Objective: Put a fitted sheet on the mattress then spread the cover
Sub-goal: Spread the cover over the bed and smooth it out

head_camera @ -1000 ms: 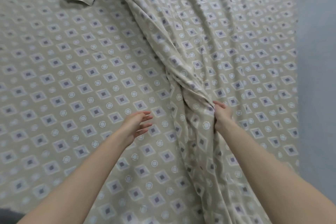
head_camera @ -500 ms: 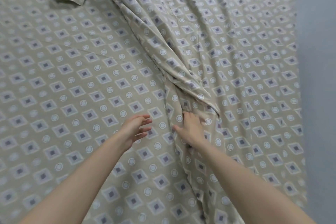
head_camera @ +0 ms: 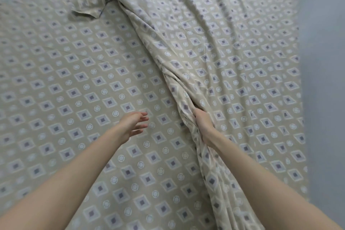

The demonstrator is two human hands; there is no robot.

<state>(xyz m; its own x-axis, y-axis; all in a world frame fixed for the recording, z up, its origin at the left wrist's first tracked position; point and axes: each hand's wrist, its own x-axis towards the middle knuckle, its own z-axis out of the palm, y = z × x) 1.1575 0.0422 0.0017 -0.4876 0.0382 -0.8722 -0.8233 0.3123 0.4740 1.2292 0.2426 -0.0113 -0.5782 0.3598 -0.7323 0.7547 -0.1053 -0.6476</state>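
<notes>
So half a second back the right hand (head_camera: 204, 127) was lying flat on the bunched-up fabric with its fingers spread. Now it's curled tight round a fistful of the cover (head_camera: 224, 43), thumb side up. The view has also tipped back a bit, so more of the far end of the bed shows. The left hand (head_camera: 133, 124) has barely budged.

The left hand is loose, fingers apart and lightly bent, gripping nothing. It sits over the flat fitted sheet (head_camera: 65, 80), just left of the fold, and I honestly can't tell if it's brushing the sheet or floating just above it. The two hands are about level with each other, with a strip of bare sheet between them.

The cover has the same beige print of diamonds and circles as the sheet, which makes it a pain to tell them apart. It's spread over the right half of the bed out to the right edge, fairly wrinkled. Its left border is gathered into a thick twisted ridge (head_camera: 179, 84) running diagonally from top centre, through the right fist, and on down under the right forearm to the bottom edge of the view. Up top left, a crumpled flap (head_camera: 84, 5) of it lies on the sheet, well away from both hands.

Past the right edge there's a plain grey-blue surface (head_camera: 326, 99).
</notes>
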